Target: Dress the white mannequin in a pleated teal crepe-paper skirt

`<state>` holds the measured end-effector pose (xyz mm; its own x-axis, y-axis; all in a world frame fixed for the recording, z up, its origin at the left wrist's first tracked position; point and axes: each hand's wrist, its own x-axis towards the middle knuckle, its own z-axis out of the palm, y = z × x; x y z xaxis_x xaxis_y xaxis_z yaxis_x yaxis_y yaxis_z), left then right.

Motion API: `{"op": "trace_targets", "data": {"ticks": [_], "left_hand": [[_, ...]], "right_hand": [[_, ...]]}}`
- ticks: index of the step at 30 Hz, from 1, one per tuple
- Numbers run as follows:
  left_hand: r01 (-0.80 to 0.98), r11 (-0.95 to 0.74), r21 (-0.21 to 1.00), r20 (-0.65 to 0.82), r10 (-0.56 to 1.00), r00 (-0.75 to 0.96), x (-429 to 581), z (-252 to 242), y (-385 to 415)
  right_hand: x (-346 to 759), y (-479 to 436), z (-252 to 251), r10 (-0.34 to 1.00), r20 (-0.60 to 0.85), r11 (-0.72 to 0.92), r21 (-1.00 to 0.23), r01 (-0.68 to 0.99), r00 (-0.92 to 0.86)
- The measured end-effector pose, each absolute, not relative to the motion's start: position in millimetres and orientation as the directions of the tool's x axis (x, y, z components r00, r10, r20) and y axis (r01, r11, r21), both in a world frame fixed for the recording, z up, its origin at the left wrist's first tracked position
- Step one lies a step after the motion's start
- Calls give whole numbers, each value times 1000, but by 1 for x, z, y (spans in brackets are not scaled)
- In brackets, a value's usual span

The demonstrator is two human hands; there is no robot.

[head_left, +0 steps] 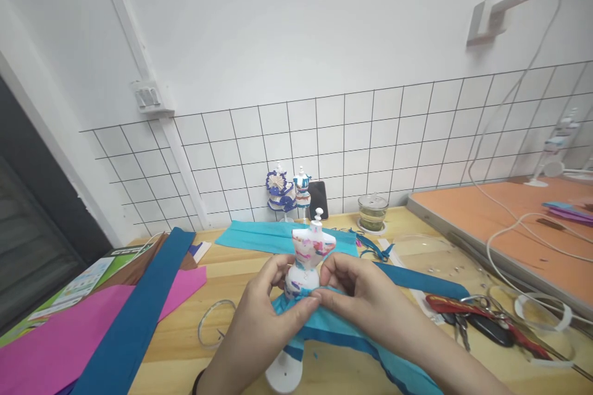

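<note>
Strip of thin turquoise material with a dark blue border (pixel 327 322), gathered at the waist of a white, paint-smeared miniature dress form (pixel 306 244); left hand (pixel 264 315) closed on the strip, thumb pressed at the front, fingers curled beside the form; right hand (pixel 365 290) clamped on the same strip, thumb-tips together; behind, on a pale wooden table (pixel 180 349), a flat turquoise sheet (pixel 264 239), a black phone (pixel 319 200) and a clear glass cup (pixel 372 215); at right, metal keys (pixel 463 330) beside a red strap (pixel 447 304).
</note>
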<state>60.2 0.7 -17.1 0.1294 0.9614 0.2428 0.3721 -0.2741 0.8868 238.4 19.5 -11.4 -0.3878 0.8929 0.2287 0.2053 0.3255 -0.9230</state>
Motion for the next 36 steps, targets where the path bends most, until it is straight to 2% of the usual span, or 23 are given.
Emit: {"op": "trace_targets", "data": {"ticks": [6,13,16,19,23,25,28,31,36], "left_hand": [[342,-287,895,254,957,140,60,-21,6],[374,-259,891,230,966,121,58,-17,6],[337,-249,908,220,968,124,55,-16,9],[251,-204,946,171,974,148,53,-14,12],[123,-105,987,88,987,135,53,-15,16],[83,-86,993,75,989,124,53,-17,17],[46,-74,996,69,992,110,54,-18,17],[26,-73,997,71,995,72,54,-17,16],[-7,-38,999,39,998,39,54,-12,12]], "right_hand": [[246,19,-5,875,159,307,-912,270,-457],[247,22,-12,899,174,330,-873,359,-403],[248,20,-12,899,218,382,-814,438,-380],[248,10,-8,814,378,571,-659,489,-441],[237,1,-13,598,539,796,-313,518,-593],[230,2,-20,502,635,820,-131,558,-588],[220,6,-28,364,741,807,52,588,-564],[216,8,-28,257,763,818,155,553,-593],[216,6,-29,156,781,859,194,473,-604]]}}
